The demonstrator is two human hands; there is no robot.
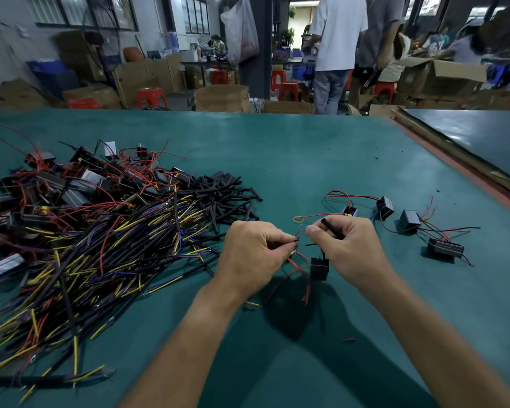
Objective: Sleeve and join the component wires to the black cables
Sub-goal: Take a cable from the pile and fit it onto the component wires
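My left hand (255, 254) pinches the end of a thin black cable (294, 239) above the green table (306, 160). My right hand (348, 245) pinches a short black sleeve tube (333, 229) a little to the right of that cable end. Below and between the hands hangs a small black component (319, 267) with red wires (299, 272) trailing down to the table. How the component's wire runs into my fingers is hidden.
A big heap of black cables with yellow and purple ends (100, 260) fills the left, with black components (71, 184) behind it and loose sleeve tubes (227, 195) beside it. Several components (409, 220) with wires lie at the right. People stand beyond the table's far edge.
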